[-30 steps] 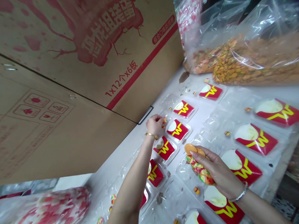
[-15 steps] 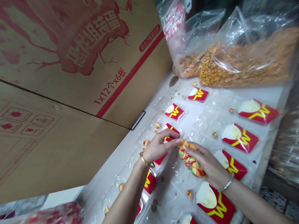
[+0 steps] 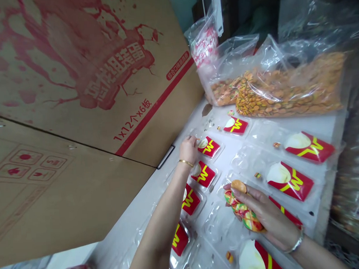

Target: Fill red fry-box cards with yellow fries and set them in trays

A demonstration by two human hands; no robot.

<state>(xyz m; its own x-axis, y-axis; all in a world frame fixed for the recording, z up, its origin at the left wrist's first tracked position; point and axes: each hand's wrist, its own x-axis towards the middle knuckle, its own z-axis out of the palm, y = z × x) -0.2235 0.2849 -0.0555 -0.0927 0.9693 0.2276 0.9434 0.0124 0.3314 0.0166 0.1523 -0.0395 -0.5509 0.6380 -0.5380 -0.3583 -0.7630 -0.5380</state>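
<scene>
My right hand (image 3: 264, 212) is closed round a stack of small round toy pizzas (image 3: 245, 215), printed red, green and yellow. One disc (image 3: 239, 186) under my thumb shows its plain orange back. Farther away, my left hand (image 3: 189, 148) reaches into a clear plastic tray beside a red fries box piece (image 3: 209, 146) with a yellow M. Its fingertips are pinched together and low over the tray; what is between them is mostly hidden. More trays with red fries box pieces (image 3: 204, 174) lie in rows under and around both hands.
Large cardboard cartons (image 3: 155, 123) with red print stand along the left. Clear bags of small orange pieces (image 3: 285, 94) sit at the table's far end. A tiny toy burger (image 3: 258, 175) lies in a tray on the right. Stacked clear packaging (image 3: 351, 182) is beyond the right edge.
My left hand has left the stack and moved away to a farther tray on the left row. My right hand keeps the stack and sits slightly lower in view.
</scene>
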